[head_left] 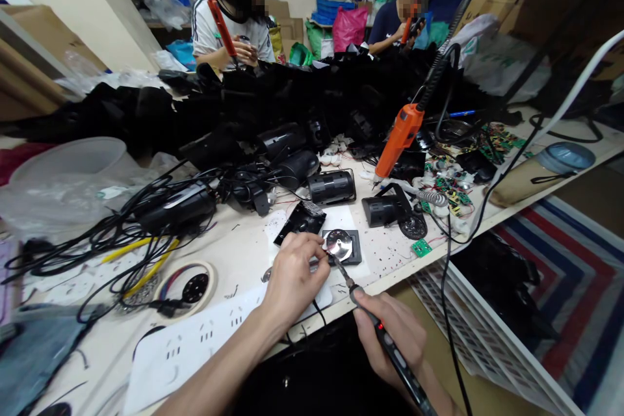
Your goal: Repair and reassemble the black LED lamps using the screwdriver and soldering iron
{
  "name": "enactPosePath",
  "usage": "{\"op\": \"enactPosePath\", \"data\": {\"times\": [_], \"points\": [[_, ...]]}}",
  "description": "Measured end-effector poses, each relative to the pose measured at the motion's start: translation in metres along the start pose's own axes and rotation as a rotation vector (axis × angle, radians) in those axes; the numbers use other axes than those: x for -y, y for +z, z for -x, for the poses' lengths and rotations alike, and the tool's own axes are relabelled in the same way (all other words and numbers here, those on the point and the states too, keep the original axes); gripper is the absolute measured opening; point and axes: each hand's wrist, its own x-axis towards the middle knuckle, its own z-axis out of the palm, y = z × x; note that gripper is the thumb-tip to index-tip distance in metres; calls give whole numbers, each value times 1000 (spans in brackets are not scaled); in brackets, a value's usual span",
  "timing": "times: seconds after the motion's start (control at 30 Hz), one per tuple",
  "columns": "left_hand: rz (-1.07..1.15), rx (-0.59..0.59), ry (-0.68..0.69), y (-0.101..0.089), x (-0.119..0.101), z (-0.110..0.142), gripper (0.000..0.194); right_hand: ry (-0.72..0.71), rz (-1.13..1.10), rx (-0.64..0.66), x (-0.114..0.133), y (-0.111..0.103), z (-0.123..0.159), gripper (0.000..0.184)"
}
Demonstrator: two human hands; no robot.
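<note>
My right hand (392, 331) grips a black soldering iron (385, 338) with a small red light on its handle. The iron's metal tip points up and left to the edge of a shiny round metal disc (338, 245), which sits in a black square housing (357, 248). My left hand (299, 270) is at the disc's left side, thumb and forefinger pinched together; whatever is between them is too small to make out. Just behind that hand lies an open black plastic shell (299, 222). Under these parts is a white sheet (348, 218).
An orange electric screwdriver (400, 136) hangs at right above black casings (331, 186). Green circuit boards (458, 198) lie beyond. At left are tangled black cables (121, 227), a tape roll (188, 289) and a white power strip (195, 338). Two people (234, 19) work across the table.
</note>
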Motion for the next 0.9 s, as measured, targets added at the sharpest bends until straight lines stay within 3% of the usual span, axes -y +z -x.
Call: {"op": "enactPosePath", "data": {"times": [0.43, 0.9], "points": [[-9, 10, 1, 0, -1, -1, 17, -47, 17, -59, -2, -3, 8, 28], [-19, 43, -24, -2, -3, -1, 16, -39, -31, 7, 3, -22, 2, 32]]}}
